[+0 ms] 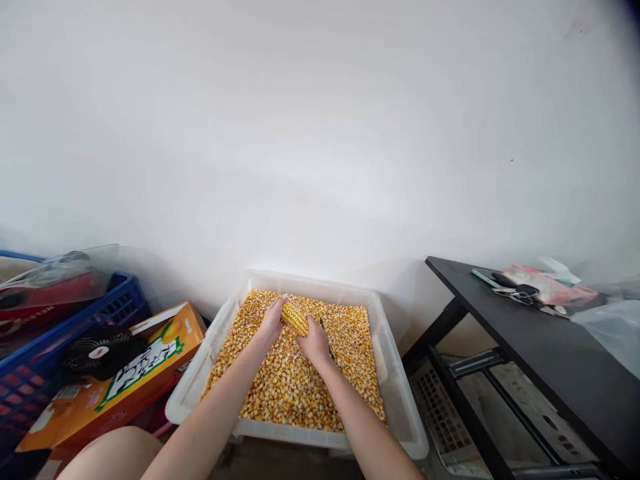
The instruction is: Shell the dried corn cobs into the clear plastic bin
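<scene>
A yellow corn cob (295, 319), its visible side covered in kernels, is held between both hands above a white plastic tub (400, 373). At the cob's upper left end, my left hand (273, 320) is closed on it. My right hand (315, 341) grips the lower right end. A small dark object, partly hidden, shows beside the right hand; I cannot make out what it is. Loose corn kernels (285, 387) fill much of the tub beneath both hands.
On the right stands a dark table (555, 353) with keys (523, 291) and a pink packet (550, 283) on top. To the left are an orange cardboard box (175, 347), a small black fan (97, 352) and a blue crate (125, 300). A white wall (320, 147) rises behind the tub.
</scene>
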A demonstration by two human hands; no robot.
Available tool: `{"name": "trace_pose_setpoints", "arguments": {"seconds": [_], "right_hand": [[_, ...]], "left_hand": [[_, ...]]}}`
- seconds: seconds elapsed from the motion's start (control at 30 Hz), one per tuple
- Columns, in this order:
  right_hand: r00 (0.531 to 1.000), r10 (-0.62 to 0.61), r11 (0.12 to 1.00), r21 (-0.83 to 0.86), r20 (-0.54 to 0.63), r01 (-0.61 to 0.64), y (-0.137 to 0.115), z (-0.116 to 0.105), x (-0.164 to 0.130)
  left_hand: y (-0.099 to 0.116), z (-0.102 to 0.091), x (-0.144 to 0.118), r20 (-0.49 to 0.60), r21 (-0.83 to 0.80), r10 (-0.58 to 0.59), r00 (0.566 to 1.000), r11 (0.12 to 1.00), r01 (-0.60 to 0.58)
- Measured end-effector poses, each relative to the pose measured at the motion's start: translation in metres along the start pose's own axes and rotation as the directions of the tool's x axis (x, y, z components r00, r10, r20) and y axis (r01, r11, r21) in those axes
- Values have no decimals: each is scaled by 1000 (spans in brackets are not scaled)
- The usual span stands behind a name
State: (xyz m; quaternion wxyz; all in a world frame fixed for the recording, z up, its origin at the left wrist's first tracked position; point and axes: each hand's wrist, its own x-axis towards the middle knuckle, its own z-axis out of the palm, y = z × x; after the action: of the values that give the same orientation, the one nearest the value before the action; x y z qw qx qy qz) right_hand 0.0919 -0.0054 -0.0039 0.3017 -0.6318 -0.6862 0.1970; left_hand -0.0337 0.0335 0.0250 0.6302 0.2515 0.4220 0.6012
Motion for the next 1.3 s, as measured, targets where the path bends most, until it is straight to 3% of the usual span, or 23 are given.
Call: {"name": "trace_pose_setpoints", "arguments": {"seconds": [0.13,0.37,0.53,0.67,0.83,1.03,1.3], "right_hand": [[1000,-11,999,32,22,11,4,-1,1],[978,92,939,312,186,-148,6,13,2],[997,68,969,236,32,-73,1,6,2],[999,-8,997,79,-44,11,1,-2,3],[999,-21,996,86,45,17,5,-4,5],[996,17,981,193,87,-33,12,-9,9],[976,69,892,425,205,-153,19,2,12]], "left_hand": [[-4,-1,1,50,-36,61,997,998,-59],[-4,1,-4,73,-55,78,994,996,-74],[1,7,-6,135,-16,33,990,999,-31],[-3,7,-5,84,119,74,994,989,-83],[-9,2,-1,3,242,142,990,960,-138],[-6,0,-6,152,229,123,981,961,-155],[3,-1,-7,203,222,77,976,967,-122]]}}
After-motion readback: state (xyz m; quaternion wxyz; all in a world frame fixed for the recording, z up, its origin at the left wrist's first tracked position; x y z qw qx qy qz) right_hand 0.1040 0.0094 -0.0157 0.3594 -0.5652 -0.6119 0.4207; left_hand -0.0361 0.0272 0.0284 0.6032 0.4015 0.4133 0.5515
